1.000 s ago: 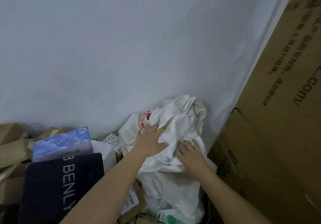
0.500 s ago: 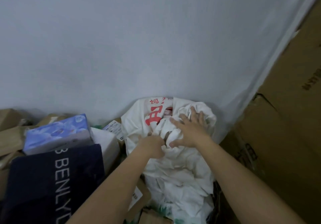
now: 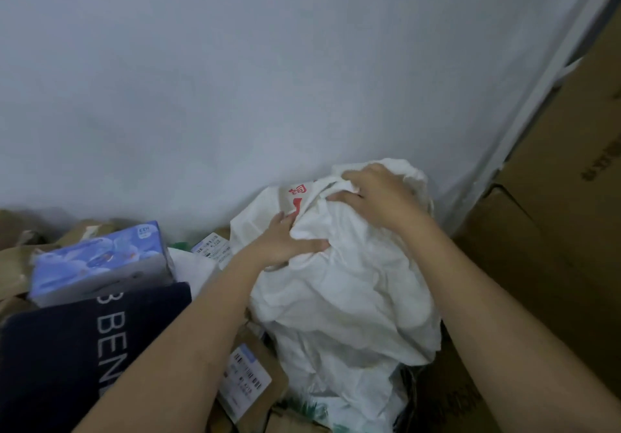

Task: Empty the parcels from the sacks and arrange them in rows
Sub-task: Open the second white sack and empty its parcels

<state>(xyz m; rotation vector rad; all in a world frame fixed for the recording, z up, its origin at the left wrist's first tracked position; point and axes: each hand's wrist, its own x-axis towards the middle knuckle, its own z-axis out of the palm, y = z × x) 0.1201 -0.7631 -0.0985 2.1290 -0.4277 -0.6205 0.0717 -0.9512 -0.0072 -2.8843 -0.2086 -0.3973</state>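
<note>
Tall brown cardboard boxes (image 3: 554, 231) wall off three o'clock, a dark navy lettered parcel (image 3: 67, 358) crowds nine o'clock; open air remains at twelve o'clock along the pale wall (image 3: 235, 79)

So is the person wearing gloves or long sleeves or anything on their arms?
No. The left hand and the right hand are both bare, with no gloves. Both forearms are bare too, as far as the picture shows: no sleeves, and no watch, bracelet or ring that can be made out.

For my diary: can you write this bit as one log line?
step: opening sack | left hand: grips white sack | right hand: grips sack top | parcels: still inside
</note>
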